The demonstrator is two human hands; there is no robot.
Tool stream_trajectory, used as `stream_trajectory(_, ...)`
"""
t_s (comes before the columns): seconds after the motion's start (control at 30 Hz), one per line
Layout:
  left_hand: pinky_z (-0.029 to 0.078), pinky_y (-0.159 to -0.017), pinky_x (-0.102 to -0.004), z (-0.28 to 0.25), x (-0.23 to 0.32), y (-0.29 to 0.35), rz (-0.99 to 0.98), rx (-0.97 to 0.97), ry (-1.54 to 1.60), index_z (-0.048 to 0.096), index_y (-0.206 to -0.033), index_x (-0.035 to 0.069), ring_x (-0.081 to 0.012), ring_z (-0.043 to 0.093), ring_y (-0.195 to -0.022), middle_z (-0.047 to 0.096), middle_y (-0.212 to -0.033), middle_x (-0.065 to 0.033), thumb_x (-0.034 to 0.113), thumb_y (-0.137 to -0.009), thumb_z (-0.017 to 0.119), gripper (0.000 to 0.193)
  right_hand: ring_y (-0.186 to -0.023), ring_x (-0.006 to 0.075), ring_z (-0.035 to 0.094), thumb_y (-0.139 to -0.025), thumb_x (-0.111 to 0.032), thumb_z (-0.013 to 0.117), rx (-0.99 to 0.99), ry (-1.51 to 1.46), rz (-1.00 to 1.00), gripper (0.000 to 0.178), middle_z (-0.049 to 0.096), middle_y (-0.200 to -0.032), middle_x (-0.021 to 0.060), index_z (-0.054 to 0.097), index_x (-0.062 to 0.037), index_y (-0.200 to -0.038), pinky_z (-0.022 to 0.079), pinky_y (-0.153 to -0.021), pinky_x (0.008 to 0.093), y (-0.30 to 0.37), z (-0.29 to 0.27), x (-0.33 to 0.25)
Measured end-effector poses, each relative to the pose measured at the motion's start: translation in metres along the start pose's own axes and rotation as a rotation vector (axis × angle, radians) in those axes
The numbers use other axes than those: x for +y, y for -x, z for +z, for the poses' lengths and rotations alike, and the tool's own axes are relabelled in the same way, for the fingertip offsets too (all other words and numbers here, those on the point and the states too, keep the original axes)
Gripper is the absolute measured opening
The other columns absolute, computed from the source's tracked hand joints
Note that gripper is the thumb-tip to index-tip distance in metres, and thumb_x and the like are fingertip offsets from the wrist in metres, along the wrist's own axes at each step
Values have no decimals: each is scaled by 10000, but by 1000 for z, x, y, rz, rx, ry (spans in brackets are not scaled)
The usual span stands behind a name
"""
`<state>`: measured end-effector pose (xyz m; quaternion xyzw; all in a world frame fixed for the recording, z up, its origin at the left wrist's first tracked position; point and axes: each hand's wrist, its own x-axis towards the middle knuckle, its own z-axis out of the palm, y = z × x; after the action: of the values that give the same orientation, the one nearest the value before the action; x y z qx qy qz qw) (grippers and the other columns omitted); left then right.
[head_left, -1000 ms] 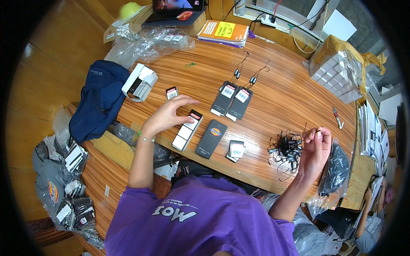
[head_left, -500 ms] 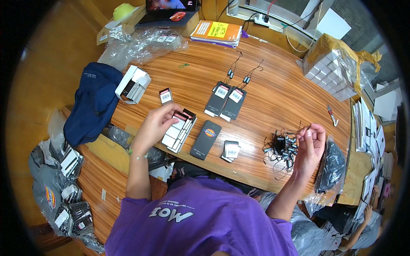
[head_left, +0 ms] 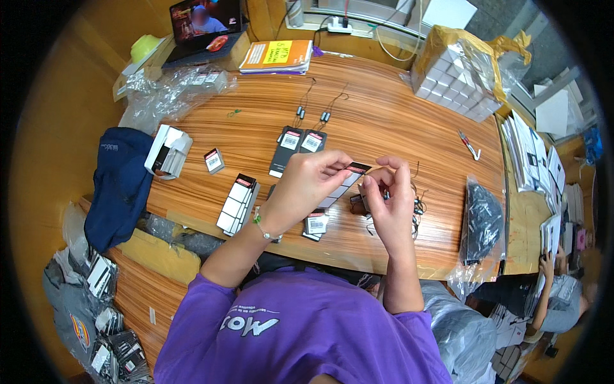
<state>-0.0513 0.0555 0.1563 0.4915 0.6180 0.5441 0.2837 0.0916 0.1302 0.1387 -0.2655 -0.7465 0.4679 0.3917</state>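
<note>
My left hand (head_left: 318,177) is closed on a long hang tag (head_left: 340,190), white with a black and red top end, raised over the table. At the tag's top corner, my right hand (head_left: 391,195) pinches what looks like a thin black string, mostly hidden by the fingers. A stack of similar hang tags (head_left: 234,208) lies left of my left forearm. Behind my right hand is a heap of black strings (head_left: 417,208). Below the held tag sits a small pile of barcode-stickered tags (head_left: 315,225). Farther back, two dark tags with strings attached (head_left: 289,142) lie side by side.
A small stickered stack (head_left: 214,161) and a white box of tags (head_left: 169,153) stand to the left, beside a navy cloth bag (head_left: 118,185). Wrapped white boxes (head_left: 455,80) stand back right. A plastic bag of black items (head_left: 481,224) and a red-handled tool (head_left: 469,146) lie right.
My left hand has lifted a tag from the stack and carried it right. My right hand has come left from the string heap to meet it. The whole view has shifted.
</note>
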Motion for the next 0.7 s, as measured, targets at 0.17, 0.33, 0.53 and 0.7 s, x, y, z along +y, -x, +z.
stream_trajectory(0.17, 533, -681, -238, 9, 2, 0, 26, -77, -30, 617, -942, -49, -104, 626, -772, 660, -858, -92, 47, -807, 634, 166, -550, 96, 475, -822, 28, 545, 44, -16, 5, 280, 550, -660, 54, 420, -2, -1069, 381, -505, 228, 2, -7, 6)
stream_trajectory(0.33, 534, -682, -249, 10, 10, 0, 52, -127, -150, 619, -950, -34, -125, 637, -761, 656, -864, -101, 57, -812, 622, 166, -561, 79, 471, -823, 34, 541, 50, -98, 39, 278, 539, -655, 34, 414, -9, -1065, 375, -511, 218, 1, -6, 9)
stream_trajectory(0.53, 513, -620, -285, 9, 4, -1, 272, -115, -369, 633, -924, 13, -216, 642, -728, 644, -863, -112, 50, -794, 610, 138, -649, 70, 509, -837, 55, 520, 58, -475, 152, 289, 549, -714, 33, 380, -27, -1077, 398, -581, 190, 2, -3, 8)
stream_trajectory(0.7, 501, -620, -314, 8, 5, 0, 375, -102, -490, 629, -895, 39, -249, 622, -724, 633, -844, -92, 65, -781, 610, 118, -689, 67, 523, -840, 66, 511, 18, -544, 190, 300, 549, -729, 33, 368, -33, -1085, 413, -627, 182, 2, -4, 8)
